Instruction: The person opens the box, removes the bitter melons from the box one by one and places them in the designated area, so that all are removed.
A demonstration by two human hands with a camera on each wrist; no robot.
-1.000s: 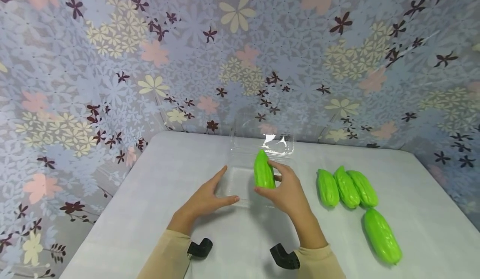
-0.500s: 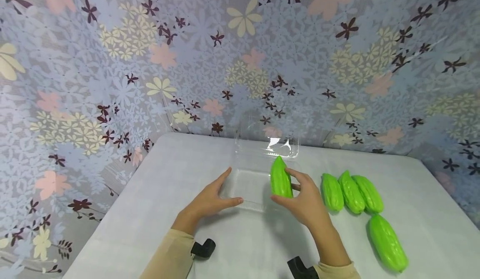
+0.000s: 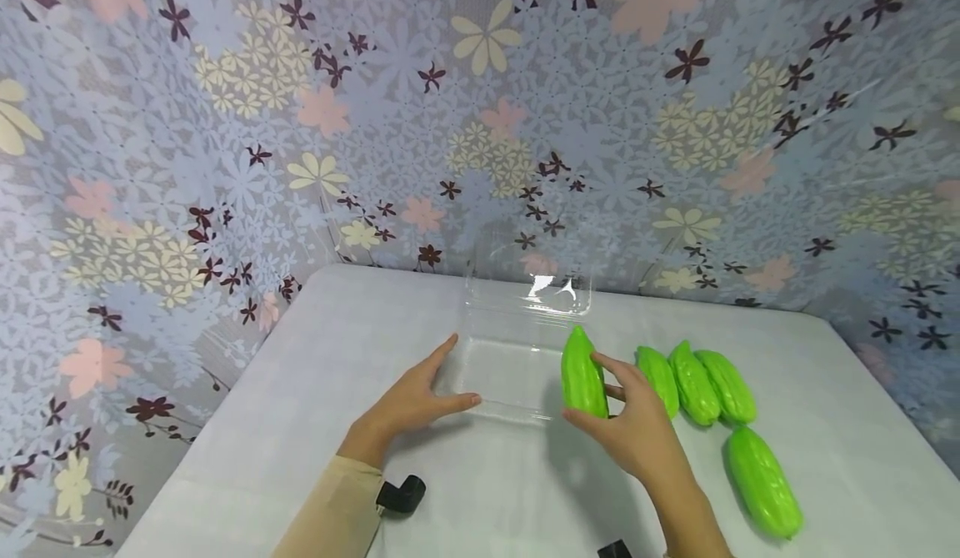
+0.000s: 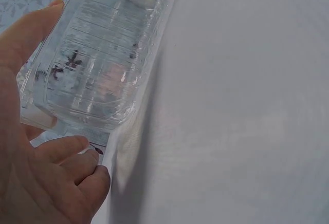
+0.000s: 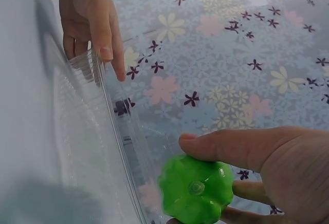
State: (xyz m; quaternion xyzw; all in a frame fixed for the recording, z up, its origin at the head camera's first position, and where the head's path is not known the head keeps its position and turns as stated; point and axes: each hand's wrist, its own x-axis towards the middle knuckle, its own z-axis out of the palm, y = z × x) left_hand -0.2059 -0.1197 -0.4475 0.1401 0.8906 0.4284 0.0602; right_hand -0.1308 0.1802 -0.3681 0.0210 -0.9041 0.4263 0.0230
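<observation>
White table (image 3: 315, 424), ribbed green gourd (image 3: 584, 374)

The right hand (image 3: 637, 429), gripping the upright green gourd (image 3: 583, 373), has carried it rightward, away from the left hand (image 3: 408, 404). A second ago the gourd stood over the middle of the clear container (image 3: 517, 349); now it is at the container's right edge, just beside the nearest of the other gourds (image 3: 693, 381).
</observation>
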